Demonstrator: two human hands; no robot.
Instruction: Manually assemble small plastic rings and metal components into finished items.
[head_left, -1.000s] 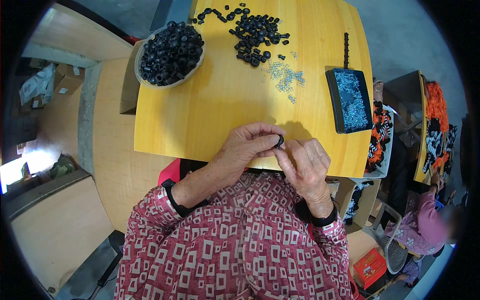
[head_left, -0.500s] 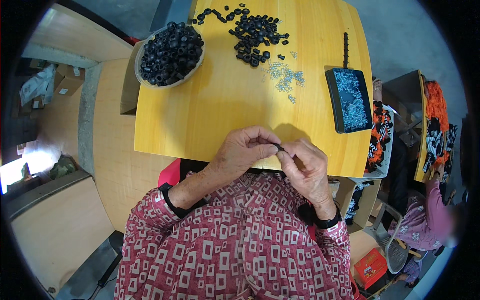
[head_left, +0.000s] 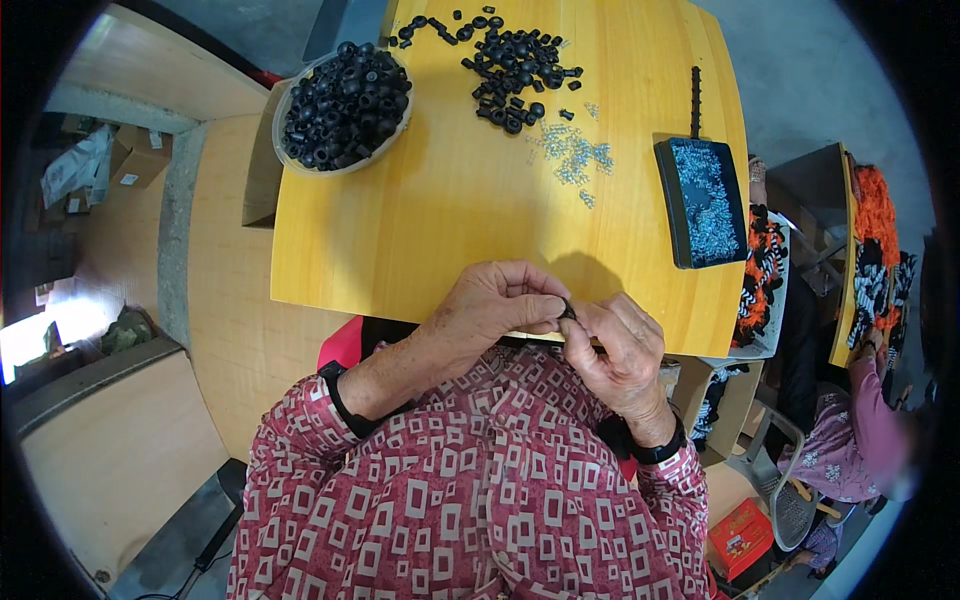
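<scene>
Small black ring-shaped part (head_left: 568, 312) — pinched between both hands at the near edge of the yellow wooden table (head_left: 440, 210), right in front of the person's chest. Mostly hidden by fingertips; only a dark sliver shows, so exact shape can't be told.

Left hand (head_left: 495, 308): fingers curled in, thumb and forefinger closed tight on the part from the left. Right hand (head_left: 615, 350): fingers folded, thumb tip meeting the part from the right. Both grips narrow, fingertips of the two hands touching around it. Whether the right hand also holds something else, can't tell.

Both wrists carry black bands; sleeves are a red shirt with white square pattern (head_left: 470, 500).

On the table, well apart from the hands:
- round pale bowl heaped with black rubber rings (head_left: 343, 98), far left corner, overhanging the table edge a bit
- loose scatter of the same black rings (head_left: 510, 55) at the far edge, middle
- small pile of clear-silvery tiny pieces (head_left: 572, 155) just beside that scatter, on the near side of it
- black rectangular tray with a handle (head_left: 700, 200), right side, filled with the same silvery pieces, handle pointing away from the person

Off to the right, beyond the table — stacks of orange, black and white items (head_left: 760, 260) and another person's pink-sleeved arm (head_left: 870, 430), not near the work.
</scene>
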